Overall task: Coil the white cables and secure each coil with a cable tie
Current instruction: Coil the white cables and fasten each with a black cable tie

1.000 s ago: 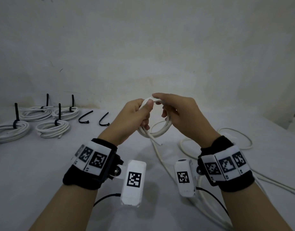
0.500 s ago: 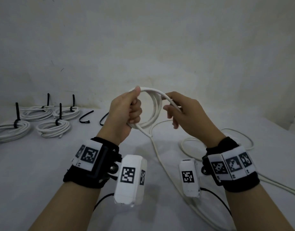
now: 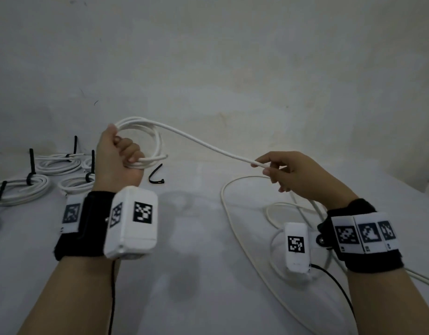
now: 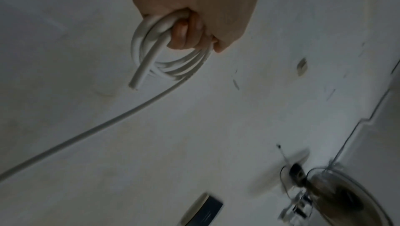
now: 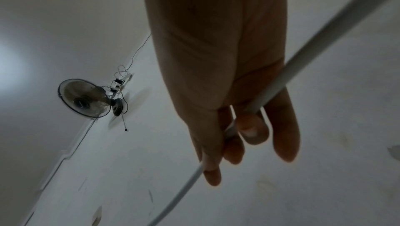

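White cable coils, already bound with black cable ties, lie at the far left of the white table, close to the wall. Just right of them the left hand is raised off the table, fingers curled tight round a small coil of white cable; its cut end pokes out loose beside the fist. A loose black cable tie lies on the table just behind and right of that hand. From the coil the cable runs slanting down to the right hand, which pinches it lightly between thumb and fingers, the others half spread. Under and beyond that hand the uncoiled cable loops slackly over the table. A wall fan shows in the wrist views.
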Tool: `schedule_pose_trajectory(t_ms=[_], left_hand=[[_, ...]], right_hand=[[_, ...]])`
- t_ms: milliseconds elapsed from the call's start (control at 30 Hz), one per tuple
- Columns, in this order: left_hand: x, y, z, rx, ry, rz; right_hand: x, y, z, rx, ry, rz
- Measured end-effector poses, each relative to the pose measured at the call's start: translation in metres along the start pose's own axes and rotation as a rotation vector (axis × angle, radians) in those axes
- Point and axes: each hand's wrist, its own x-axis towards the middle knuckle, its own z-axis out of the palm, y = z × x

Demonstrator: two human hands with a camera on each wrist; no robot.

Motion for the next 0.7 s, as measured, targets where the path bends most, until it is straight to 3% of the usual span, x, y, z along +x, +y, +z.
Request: schedule_pose_trajectory(t_ms=[133,200,367,533,700], left_hand=[[0.006,0.01,-0.009,-0.073,0.032,0.046],[0.004,0.004,-0.004,-0.044,0.017,0.085],[-0.004,-0.013,0.007,0.108,-0.022,0.201],[-0.012,-0.03,0.018,0.244,-0.056,0.213],[-0.03,-0.059,0.031,0.51,-0.261,0.151]], right_hand=[[0.004,0.007,0.003,-0.109,0.208,-0.036],[0.005,0.005,0.007,-0.215,0.238,-0.084],[0.001,-0.01,0.013,-0.369,0.03,-0.085],[-0.01,-0.049,0.016,-0.275,-0.16,-0.191],[-0.018,-0.074,0.019,-0.117,-0.149,-0.345]])
